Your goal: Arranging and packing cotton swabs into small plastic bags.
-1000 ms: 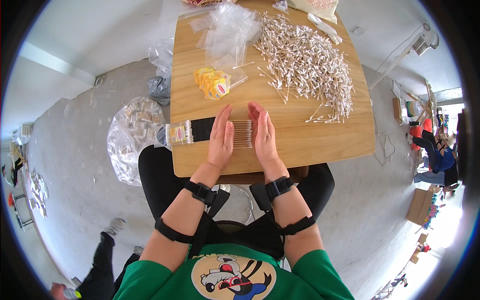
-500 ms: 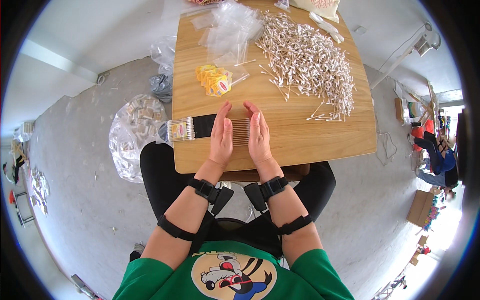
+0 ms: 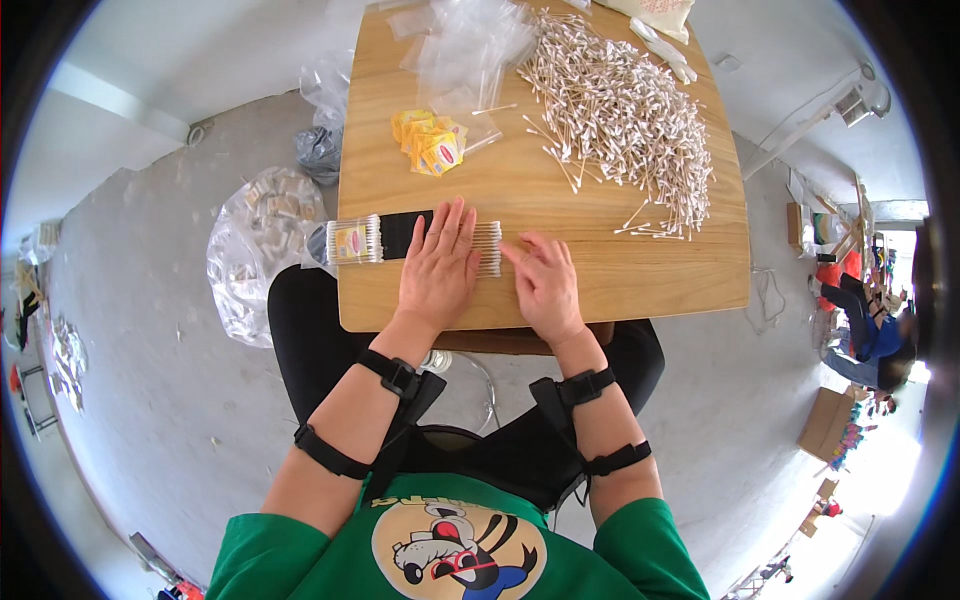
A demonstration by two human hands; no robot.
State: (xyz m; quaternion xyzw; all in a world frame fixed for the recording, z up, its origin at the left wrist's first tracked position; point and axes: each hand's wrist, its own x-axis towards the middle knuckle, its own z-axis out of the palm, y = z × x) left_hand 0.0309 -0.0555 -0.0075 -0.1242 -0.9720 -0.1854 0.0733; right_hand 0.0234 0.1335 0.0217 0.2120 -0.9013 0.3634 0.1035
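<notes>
A row of cotton swabs (image 3: 489,250) lies side by side on the wooden table. My left hand (image 3: 438,270) rests flat across it, fingers stretched out and covering its left part. Just right of the white tips is my right hand (image 3: 548,285), its index finger reaching toward them and its other fingers loosely bent; I see nothing held in it. Left of my left hand a black strip (image 3: 404,236) lies on the table. Beyond it, at the left edge, sits a pack of swabs (image 3: 353,241) with a yellow card in it.
A large heap of loose swabs (image 3: 625,120) covers the far right of the table (image 3: 640,280). Yellow cards (image 3: 430,142) lie near clear plastic bags (image 3: 465,50). A white glove (image 3: 664,50) is at the back. Left of the table, a clear sack (image 3: 265,250) stands on the floor.
My hands were upright on either side of the swab row. Now the left lies flat over it, and the right has shifted right, off the swabs' ends. The view has moved slightly.
</notes>
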